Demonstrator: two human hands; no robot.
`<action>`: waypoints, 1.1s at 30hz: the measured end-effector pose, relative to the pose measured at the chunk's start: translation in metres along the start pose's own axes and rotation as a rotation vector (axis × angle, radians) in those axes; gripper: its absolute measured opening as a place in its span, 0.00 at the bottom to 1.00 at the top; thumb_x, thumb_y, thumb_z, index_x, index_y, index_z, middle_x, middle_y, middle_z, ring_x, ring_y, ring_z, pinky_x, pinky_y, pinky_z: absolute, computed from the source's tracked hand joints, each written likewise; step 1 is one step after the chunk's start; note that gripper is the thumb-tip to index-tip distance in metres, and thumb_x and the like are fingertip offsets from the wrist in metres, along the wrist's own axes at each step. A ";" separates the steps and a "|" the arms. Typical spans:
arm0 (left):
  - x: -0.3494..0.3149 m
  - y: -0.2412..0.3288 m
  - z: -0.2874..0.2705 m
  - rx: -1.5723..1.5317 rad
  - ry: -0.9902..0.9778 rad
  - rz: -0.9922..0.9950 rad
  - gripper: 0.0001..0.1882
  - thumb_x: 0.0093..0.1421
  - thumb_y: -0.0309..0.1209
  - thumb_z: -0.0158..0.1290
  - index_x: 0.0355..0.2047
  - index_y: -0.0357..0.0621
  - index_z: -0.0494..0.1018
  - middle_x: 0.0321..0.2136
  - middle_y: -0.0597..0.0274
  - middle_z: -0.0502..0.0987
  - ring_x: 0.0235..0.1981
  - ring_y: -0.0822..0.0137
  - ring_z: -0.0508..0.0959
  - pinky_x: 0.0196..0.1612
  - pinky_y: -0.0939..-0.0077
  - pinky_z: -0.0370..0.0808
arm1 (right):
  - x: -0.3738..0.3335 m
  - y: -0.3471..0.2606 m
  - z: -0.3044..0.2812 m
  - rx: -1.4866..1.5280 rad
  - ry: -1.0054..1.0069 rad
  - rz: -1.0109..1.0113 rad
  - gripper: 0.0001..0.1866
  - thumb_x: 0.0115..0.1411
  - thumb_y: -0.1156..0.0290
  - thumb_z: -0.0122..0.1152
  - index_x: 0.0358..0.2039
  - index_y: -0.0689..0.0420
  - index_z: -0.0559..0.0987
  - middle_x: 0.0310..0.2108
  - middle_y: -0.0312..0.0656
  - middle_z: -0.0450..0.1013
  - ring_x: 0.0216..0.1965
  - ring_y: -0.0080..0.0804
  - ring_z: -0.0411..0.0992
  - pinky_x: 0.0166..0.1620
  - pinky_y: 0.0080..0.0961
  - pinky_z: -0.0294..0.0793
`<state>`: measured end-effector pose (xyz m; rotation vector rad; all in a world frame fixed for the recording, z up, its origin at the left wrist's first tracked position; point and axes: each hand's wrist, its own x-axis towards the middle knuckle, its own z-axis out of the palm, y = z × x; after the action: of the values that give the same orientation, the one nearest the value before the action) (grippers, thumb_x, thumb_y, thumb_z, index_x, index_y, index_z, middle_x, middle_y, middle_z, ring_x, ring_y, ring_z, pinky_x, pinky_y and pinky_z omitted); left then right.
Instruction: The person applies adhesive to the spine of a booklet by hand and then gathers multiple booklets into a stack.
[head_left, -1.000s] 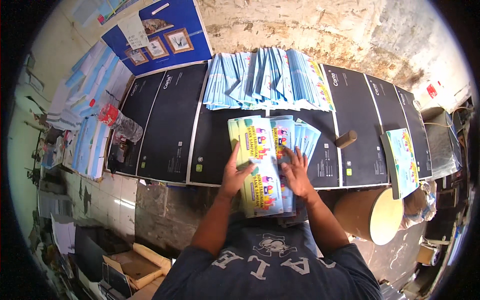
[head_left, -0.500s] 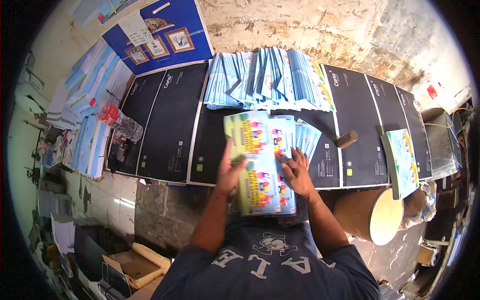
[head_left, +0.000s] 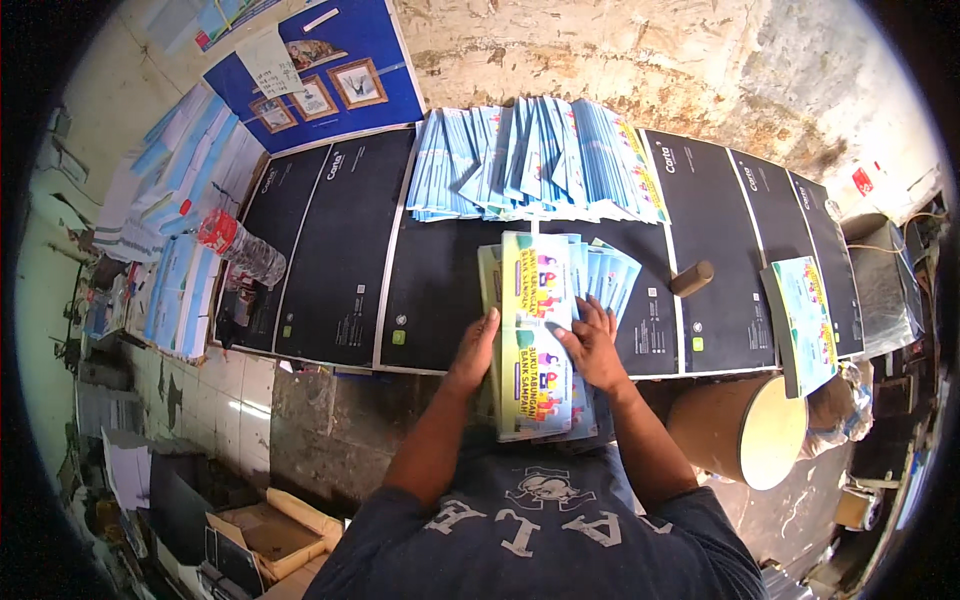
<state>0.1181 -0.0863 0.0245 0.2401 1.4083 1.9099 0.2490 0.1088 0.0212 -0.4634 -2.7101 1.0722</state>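
A tall sheet of blue, white and yellow printed booklet covers (head_left: 540,385) lies over others of its kind, right in front of my body at the table's near edge. My left hand (head_left: 474,350) is at the left edge of these sheets, thumb up along the side and the other fingers mostly hidden. On the right side, my right hand (head_left: 597,350) holds the top sheet, its thumb lying on the printed face. Just beyond that hand, several light-blue booklets (head_left: 617,272) are fanned out on the black tabletop (head_left: 440,275).
A long row of leaning blue booklets (head_left: 530,160) stands along the back. To the right are a short brown cylinder (head_left: 692,278) and a booklet stack (head_left: 803,325) at the table edge. A red-labelled plastic bottle (head_left: 243,246) lies left; a round drum (head_left: 770,432) stands below right.
The top sheet has shifted right and now lies over the right-hand pile. My left hand has slid right, its thumb off the sheet's face; my right hand has barely moved.
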 end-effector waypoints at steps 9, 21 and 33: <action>-0.004 -0.009 -0.004 0.365 0.087 -0.037 0.16 0.64 0.35 0.57 0.45 0.34 0.78 0.34 0.63 0.81 0.32 0.77 0.78 0.36 0.76 0.75 | -0.001 -0.007 0.001 -0.026 0.019 -0.013 0.32 0.63 0.44 0.56 0.42 0.67 0.80 0.66 0.58 0.58 0.71 0.55 0.45 0.70 0.57 0.32; -0.006 0.012 0.008 0.311 0.108 0.047 0.14 0.64 0.36 0.58 0.40 0.35 0.80 0.31 0.65 0.81 0.31 0.77 0.77 0.37 0.79 0.74 | 0.000 -0.008 0.001 0.072 0.051 0.038 0.34 0.64 0.43 0.53 0.47 0.67 0.79 0.66 0.55 0.57 0.70 0.55 0.47 0.69 0.57 0.33; -0.009 0.028 -0.069 0.147 0.157 0.005 0.14 0.64 0.37 0.57 0.40 0.37 0.80 0.30 0.63 0.81 0.30 0.73 0.79 0.35 0.76 0.76 | -0.001 -0.002 0.002 -0.052 0.017 -0.031 0.31 0.64 0.48 0.56 0.50 0.67 0.76 0.67 0.56 0.56 0.71 0.53 0.44 0.70 0.56 0.32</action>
<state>0.0744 -0.1471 0.0253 0.1670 1.6569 1.8647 0.2490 0.1061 0.0209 -0.4359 -2.7263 0.9882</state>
